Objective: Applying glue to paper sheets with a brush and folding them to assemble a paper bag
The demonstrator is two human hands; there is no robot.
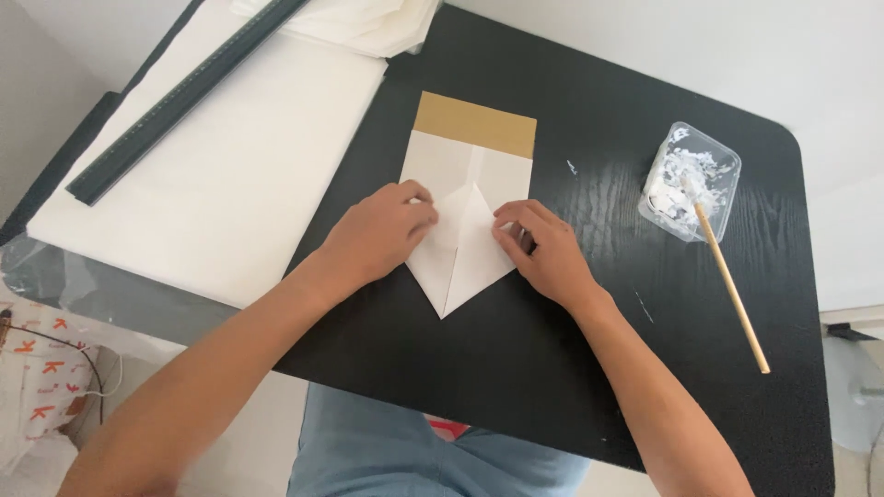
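- A black bench stands against a pale wall.
- A white folded paper with a tan strip lies mid-bench; its two lower corners are already folded into a point, the upper part still flat.
- Left hand and right hand press fingertips flat on the flaps.
- Near the right edge: a paste tub and a wooden stick.
- A ruler lies on the white sheets at the left.

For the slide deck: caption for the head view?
Both hands, left and right, press folded white paper on black table.
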